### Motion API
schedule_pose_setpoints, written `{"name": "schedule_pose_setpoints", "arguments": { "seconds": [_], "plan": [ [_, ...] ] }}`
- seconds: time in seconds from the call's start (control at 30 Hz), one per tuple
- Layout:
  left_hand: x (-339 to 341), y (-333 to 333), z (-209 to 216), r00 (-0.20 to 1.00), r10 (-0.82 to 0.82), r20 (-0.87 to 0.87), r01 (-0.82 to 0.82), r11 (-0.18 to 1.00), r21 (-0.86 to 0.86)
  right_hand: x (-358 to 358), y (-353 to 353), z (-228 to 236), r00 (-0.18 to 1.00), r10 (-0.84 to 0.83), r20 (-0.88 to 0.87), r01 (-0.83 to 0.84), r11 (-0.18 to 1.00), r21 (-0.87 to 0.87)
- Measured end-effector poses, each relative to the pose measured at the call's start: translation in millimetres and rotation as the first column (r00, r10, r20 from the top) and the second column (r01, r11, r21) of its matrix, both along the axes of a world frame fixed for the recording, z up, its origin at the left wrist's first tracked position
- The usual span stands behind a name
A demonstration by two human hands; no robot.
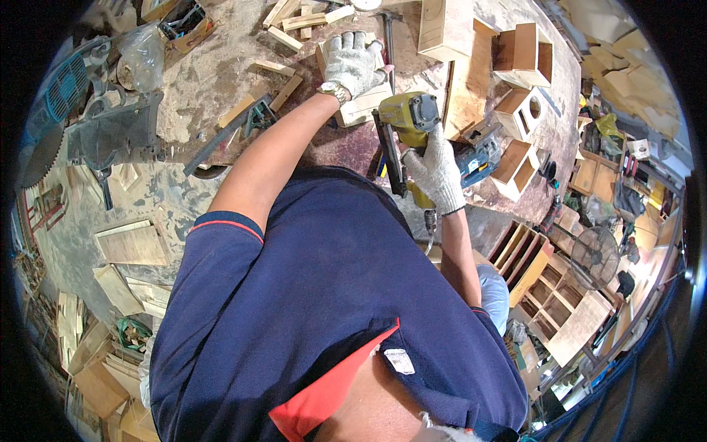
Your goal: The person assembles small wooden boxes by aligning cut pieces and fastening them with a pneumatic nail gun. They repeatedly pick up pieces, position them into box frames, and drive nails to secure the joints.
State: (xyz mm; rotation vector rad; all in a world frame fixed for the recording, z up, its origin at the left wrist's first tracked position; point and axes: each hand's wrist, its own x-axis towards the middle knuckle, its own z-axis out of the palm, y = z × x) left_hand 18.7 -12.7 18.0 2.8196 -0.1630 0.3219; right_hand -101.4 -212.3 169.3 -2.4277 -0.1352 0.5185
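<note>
My left hand (352, 68), in a whitish knit glove, grips a small pale wooden piece (364, 108) on the worktable. The glove covers most of the wood, so its full shape is hidden. In my right hand (439, 171), also gloved, is a yellow-green nail gun (409, 118) with a dark magazine. The gun's head is just right of the wooden piece; whether its nose touches the wood I cannot tell. An air hose fitting hangs from the gun's lower end. A hammer (389, 44) lies beyond the gun, beside my left hand.
On the worktable (221, 66), loose wood strips (283, 92) and a hand saw (221, 136) lie left. Several small wooden boxes (524, 55) and a blue power tool (480, 156) stand right. A fan (595, 254) and a compartmented wooden rack (549, 295) are at lower right.
</note>
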Motion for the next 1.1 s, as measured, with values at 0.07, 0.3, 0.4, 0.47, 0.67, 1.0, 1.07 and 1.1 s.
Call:
{"name": "schedule_pose_setpoints", "arguments": {
  "seconds": [0.07, 0.3, 0.4, 0.47, 0.67, 1.0, 1.07, 1.1],
  "plan": [
    [1, 0, -1, 1.000, -0.011, 0.011, 0.011, 1.000, -0.017, -3, 5, -1, 1.000, 0.024, 0.008, -0.024, 1.000, -0.018],
    [-3, 2, 5, 1.000, -0.020, -0.015, 0.019, 0.999, -0.046, -8, -1, -4, 0.999, -0.045, 0.020, 0.046, 0.999, -0.025],
    [-4, 4, 12, 1.000, -0.015, 0.018, 0.016, 1.000, -0.010, -4, -20, -12, 0.973, -0.217, 0.075, 0.217, 0.976, -0.002],
    [-4, 4, 17, 1.000, -0.002, -0.026, 0.003, 1.000, 0.019, 1, -28, -30, 0.940, -0.233, 0.250, 0.265, 0.959, -0.102],
    [-23, 37, 7, 0.988, 0.034, 0.148, -0.024, 0.997, -0.067, 1, -19, -104, 0.889, -0.351, 0.293, 0.447, 0.801, -0.398],
    [-76, 94, -16, 0.977, -0.210, -0.043, 0.071, 0.506, -0.859, 40, 61, -123, 0.977, -0.202, -0.066, 0.213, 0.915, 0.344],
    [-72, 88, -9, 0.962, -0.274, -0.014, 0.153, 0.576, -0.803, 40, 77, -124, 0.912, -0.133, -0.389, 0.354, 0.736, 0.578],
    [-69, 87, -5, 0.942, -0.334, -0.033, 0.163, 0.542, -0.824, 40, 82, -125, 0.861, -0.086, -0.501, 0.423, 0.668, 0.613]
  ]
}}
